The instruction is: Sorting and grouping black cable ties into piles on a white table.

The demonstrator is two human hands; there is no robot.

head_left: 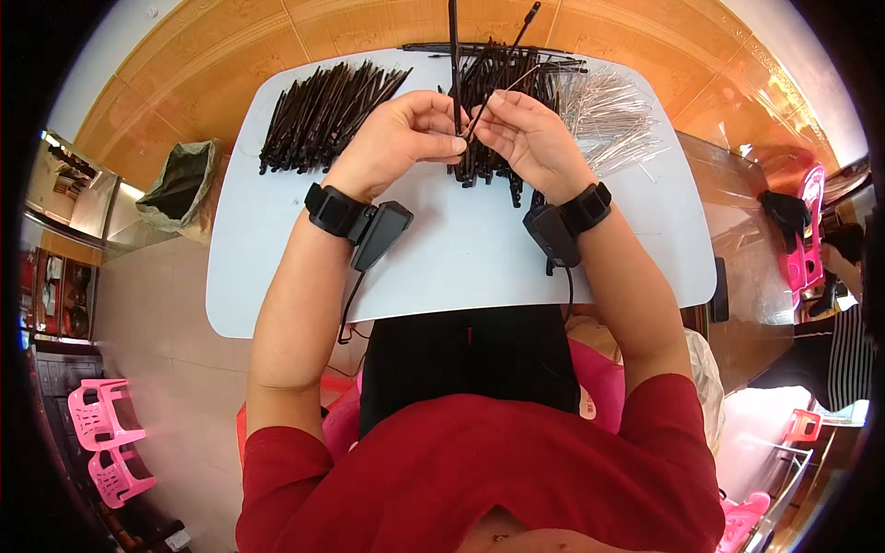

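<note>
I have my left grip (pixel 398 138) clamped, thumb against fingers, on an upright black strip (pixel 454 55); my right grip (pixel 535 138) pinches a slanted black strip (pixel 518 37) just beside it, above the white worktop (pixel 452 263). A black bundle (pixel 323 115) lies left of both grips, a black pile (pixel 479 74) beneath and beyond them, silvery wires (pixel 604 115) to their right.

Strips (pixel 327 120) on table (pixel 452 263), wires (pixel 604 120) to right

Nothing is legible; the pale label (pixel 587 404) on the near pink chair (pixel 605 380) is too small.
</note>
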